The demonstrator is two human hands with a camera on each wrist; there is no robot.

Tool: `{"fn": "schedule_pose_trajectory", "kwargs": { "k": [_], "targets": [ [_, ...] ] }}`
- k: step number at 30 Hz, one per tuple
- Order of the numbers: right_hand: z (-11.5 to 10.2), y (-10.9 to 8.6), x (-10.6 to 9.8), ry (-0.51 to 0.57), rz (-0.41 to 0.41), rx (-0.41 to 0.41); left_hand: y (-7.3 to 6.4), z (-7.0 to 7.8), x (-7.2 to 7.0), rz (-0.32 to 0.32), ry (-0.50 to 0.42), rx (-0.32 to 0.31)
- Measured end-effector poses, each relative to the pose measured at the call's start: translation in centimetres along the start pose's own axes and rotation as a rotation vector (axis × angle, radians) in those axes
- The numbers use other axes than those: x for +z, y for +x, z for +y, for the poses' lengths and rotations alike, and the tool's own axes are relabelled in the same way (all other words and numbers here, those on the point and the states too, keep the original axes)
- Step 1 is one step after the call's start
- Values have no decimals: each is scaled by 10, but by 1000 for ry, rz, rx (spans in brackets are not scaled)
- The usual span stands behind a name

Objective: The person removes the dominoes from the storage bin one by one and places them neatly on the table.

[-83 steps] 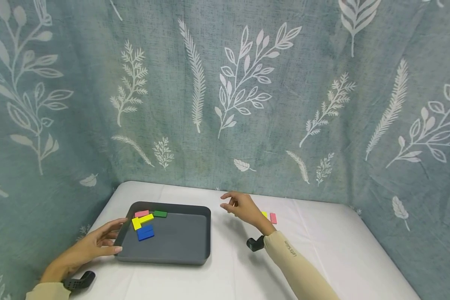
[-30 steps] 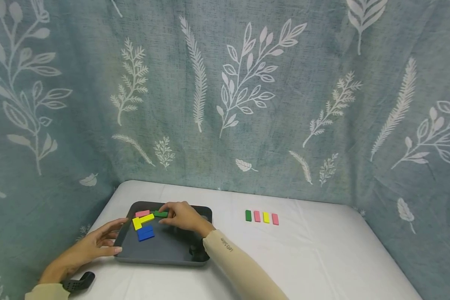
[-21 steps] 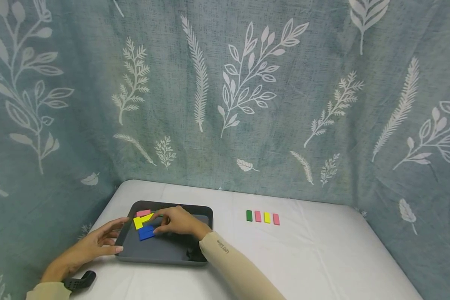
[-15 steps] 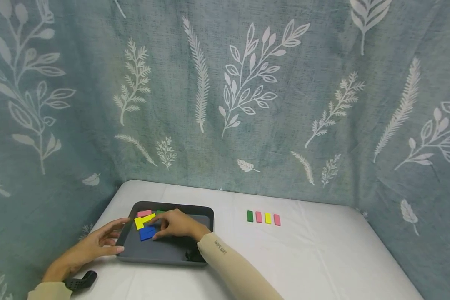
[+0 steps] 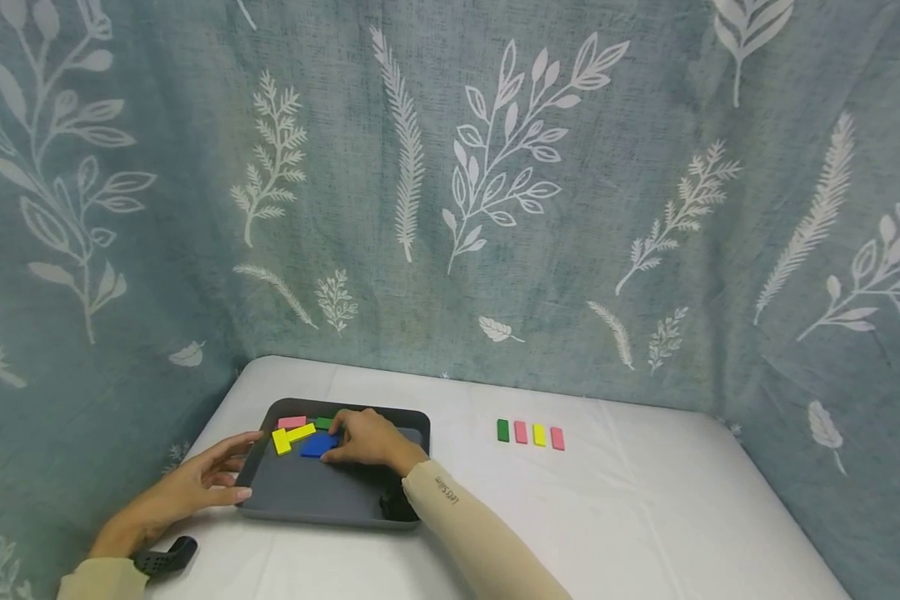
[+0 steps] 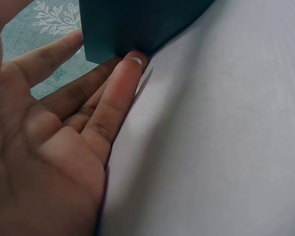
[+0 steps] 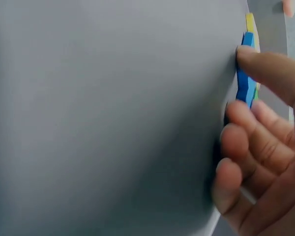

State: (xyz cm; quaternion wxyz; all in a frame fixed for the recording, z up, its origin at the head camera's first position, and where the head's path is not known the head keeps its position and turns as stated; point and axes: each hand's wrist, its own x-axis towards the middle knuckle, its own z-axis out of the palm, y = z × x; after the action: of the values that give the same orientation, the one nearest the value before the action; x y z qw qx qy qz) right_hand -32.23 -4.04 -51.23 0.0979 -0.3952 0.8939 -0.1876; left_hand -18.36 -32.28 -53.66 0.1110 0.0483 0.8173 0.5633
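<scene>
At the lower left of the frame, the edge of the tray is touched by the left grip, its fingers relaxed. Left of centre, inside the tray, the blue blocks are pinched by the right grip; arranging seems in hand, and alignment, then release, would be called for next.

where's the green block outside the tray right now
In the head view, the green block lies right of the tray, at the row's left end, beside a pink block.
</scene>
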Motion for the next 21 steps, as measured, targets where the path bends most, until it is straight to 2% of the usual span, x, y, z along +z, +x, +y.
{"fn": "schedule_pose_trajectory", "kwargs": {
  "k": [7,12,16,21],
  "targets": [
    [-3,-10,-6,-89,42,145,-1,1,0,5,4,-3],
    [-11,-11,-6,-189,39,172,-2,2,0,6,7,-12],
    [-6,-11,-9,-74,3,138,-2,2,3,21,5,-41],
    [11,-15,-17,151,-92,20,-1,2,5,31,9,-54]
  ]
}}
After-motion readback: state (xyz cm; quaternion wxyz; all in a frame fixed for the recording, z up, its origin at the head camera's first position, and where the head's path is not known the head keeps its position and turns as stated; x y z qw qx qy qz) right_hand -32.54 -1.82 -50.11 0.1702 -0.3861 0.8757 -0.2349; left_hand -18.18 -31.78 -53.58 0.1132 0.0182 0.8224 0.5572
